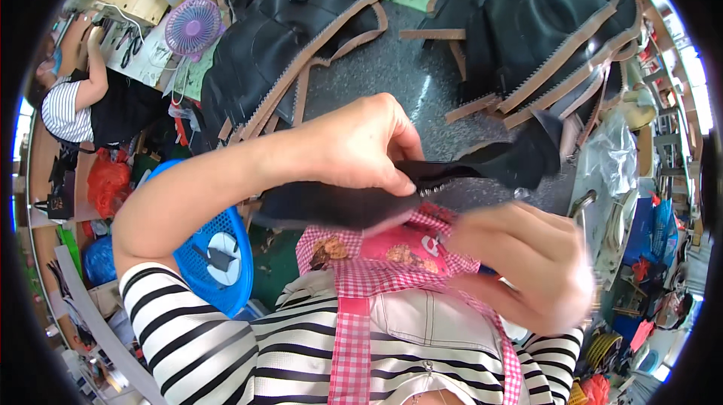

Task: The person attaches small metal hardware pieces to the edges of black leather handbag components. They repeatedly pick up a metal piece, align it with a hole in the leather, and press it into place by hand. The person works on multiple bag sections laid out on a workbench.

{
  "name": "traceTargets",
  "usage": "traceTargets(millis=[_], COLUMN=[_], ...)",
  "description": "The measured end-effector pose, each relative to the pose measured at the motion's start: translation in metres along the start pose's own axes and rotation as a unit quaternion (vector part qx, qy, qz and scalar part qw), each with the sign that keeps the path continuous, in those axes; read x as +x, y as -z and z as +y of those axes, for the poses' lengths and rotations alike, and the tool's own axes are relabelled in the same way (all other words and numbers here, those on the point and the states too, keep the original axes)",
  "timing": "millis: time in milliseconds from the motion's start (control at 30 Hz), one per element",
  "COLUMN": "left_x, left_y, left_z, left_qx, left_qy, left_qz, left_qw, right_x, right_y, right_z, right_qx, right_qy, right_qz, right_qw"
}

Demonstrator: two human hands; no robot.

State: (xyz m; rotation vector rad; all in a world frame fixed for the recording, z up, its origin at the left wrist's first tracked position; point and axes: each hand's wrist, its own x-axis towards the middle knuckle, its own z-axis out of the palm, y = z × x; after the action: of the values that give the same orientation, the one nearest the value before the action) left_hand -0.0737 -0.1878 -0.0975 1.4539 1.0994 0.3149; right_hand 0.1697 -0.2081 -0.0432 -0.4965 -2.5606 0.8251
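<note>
My left hand (369, 145) reaches across the middle with thumb and fingers pinched on a black leather piece (324, 207). Along the piece's edge, just beside my thumb, runs a short row of silvery tooth-like shapes. Its far end sticks up to the right and is slightly smeared. My right hand (531, 258) is below and right of the piece, blurred by motion, so its fingers and anything in them are unclear. Beyond my left hand lies a pile of black leather pieces (301, 36) with brown zigzag-cut edges. A similar pile (550, 28) rests at the far right.
A dark speckled worktop (361, 66) lies between the piles. A purple fan (193, 27) stands at the far left, near a seated co-worker (83, 103) in a striped top. A blue basket (226, 247) is by my left elbow. Clear plastic (610, 149) lies at right.
</note>
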Motion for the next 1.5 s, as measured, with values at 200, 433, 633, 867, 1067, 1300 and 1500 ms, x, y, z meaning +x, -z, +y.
traceTargets(millis=[200,433,633,867,1067,1300,1500], left_x=[-0.005,-0.017,-0.010,-0.006,-0.014,-0.016,-0.017], left_y=[-0.017,-0.039,-0.045,-0.050,-0.058,-0.078,-0.070], left_z=[0.007,-0.013,-0.022,-0.024,-0.016,-0.037,-0.045], left_qx=[-0.111,-0.187,-0.239,-0.226,-0.154,-0.186,-0.032], left_qy=[0.025,0.006,0.021,0.019,-0.029,-0.172,-0.306], left_qz=[-0.099,-0.072,-0.108,-0.089,-0.011,0.080,0.104], left_qw=[0.989,0.980,0.965,0.970,0.988,0.964,0.946], right_x=[-0.010,-0.028,-0.041,-0.037,-0.040,-0.037,-0.030], right_y=[-0.032,-0.048,-0.061,-0.059,-0.068,-0.069,-0.069], right_z=[0.035,0.048,0.072,0.076,0.080,0.084,0.085], right_qx=[-0.062,-0.107,-0.077,-0.068,-0.127,-0.078,-0.033], right_qy=[0.014,0.151,0.237,0.233,0.219,0.239,0.254], right_qz=[0.064,0.081,0.161,0.132,0.127,0.142,0.139], right_qw=[0.996,0.979,0.955,0.961,0.959,0.957,0.956])
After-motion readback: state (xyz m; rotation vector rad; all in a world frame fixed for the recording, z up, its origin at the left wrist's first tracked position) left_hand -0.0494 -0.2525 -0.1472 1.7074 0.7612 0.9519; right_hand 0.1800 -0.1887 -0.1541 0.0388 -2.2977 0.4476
